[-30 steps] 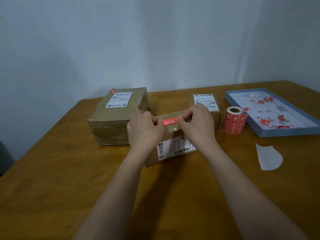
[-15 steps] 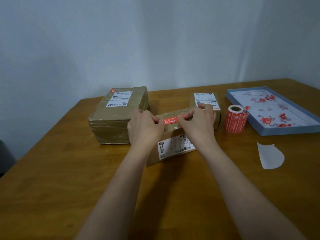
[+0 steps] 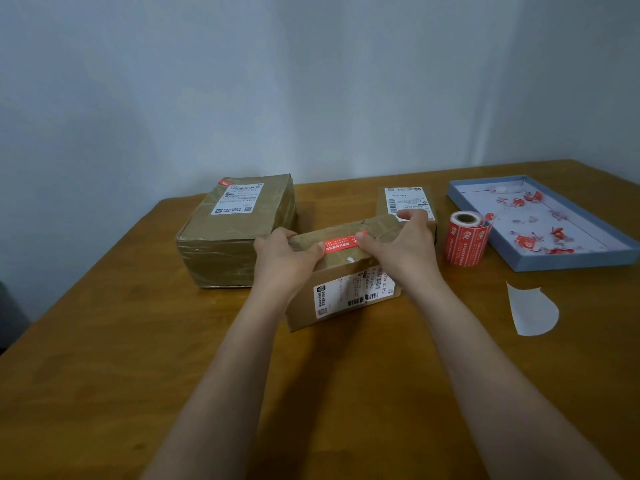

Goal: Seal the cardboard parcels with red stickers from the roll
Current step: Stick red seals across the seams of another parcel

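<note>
Centrally, a small cardboard parcel lies on the wooden table, its near face bearing a white shipping label. A red sticker lies flat along the parcel's top, between the two thumbs. The left hand grips the parcel's left end, fingers curled over the far top edge and thumb pressing on the top just beside the sticker's left end. The right hand spans the parcel's right end, fingers bent over the far edge and thumb touching the sticker's right end. To the left and farther back stands a larger, tape-wrapped parcel with a white label and a red sticker at its far top corner. Behind the right hand, partly hidden, sits a third parcel with a white label on top. Right of the hands, the sticker roll stands upright on the table, a loose end curling from its side. Beyond it lies a shallow blue tray containing crumpled red-and-white scraps. Near the tray, a white piece of backing paper lies flat on the table.
</note>
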